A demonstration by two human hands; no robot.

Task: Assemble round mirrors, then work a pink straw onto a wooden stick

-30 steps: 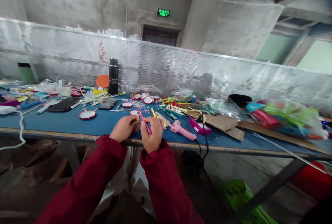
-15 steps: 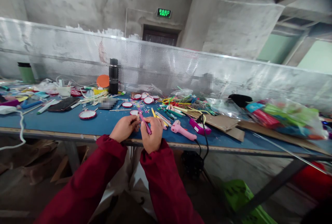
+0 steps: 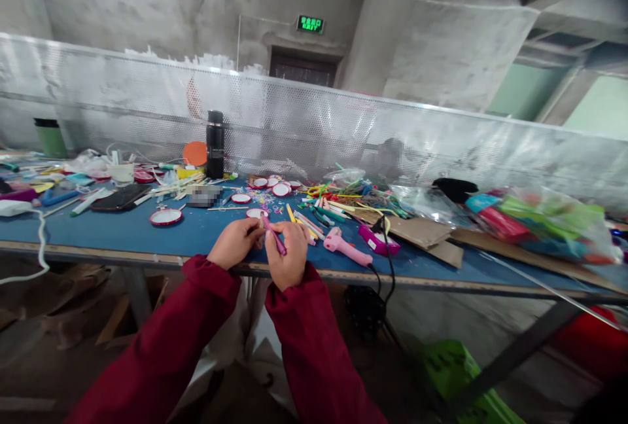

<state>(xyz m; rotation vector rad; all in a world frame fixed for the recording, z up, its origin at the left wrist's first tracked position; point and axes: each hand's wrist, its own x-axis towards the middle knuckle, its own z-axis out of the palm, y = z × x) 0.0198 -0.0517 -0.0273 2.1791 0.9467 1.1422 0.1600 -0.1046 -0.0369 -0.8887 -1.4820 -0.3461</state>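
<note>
My right hand [image 3: 290,259] is closed around a slim purple pen-like stick [image 3: 277,241], held slanting with its upper end toward my left hand. The fingers of my left hand [image 3: 233,243] are pinched together close to that upper end; what they grip, if anything, is too small to make out. Both hands are above the front edge of the blue table [image 3: 206,241]. Just beyond the fingertips lies a round white lid with a red rim [image 3: 256,212]. Right of my right hand are several coloured sticks [image 3: 310,222] and a pink glue gun [image 3: 347,249].
A purple box [image 3: 377,239] with a dark cable, cardboard sheets [image 3: 422,233] and bagged colourful items [image 3: 540,221] lie to the right. A black bottle [image 3: 214,146] stands at the back. Phone [image 3: 120,197] and white cable [image 3: 40,241] are left. A perforated metal panel [image 3: 314,116] backs the table.
The purple stick has shifted very slightly in my fingers. Both hands stay in nearly the same place, and the table looks the same.
</note>
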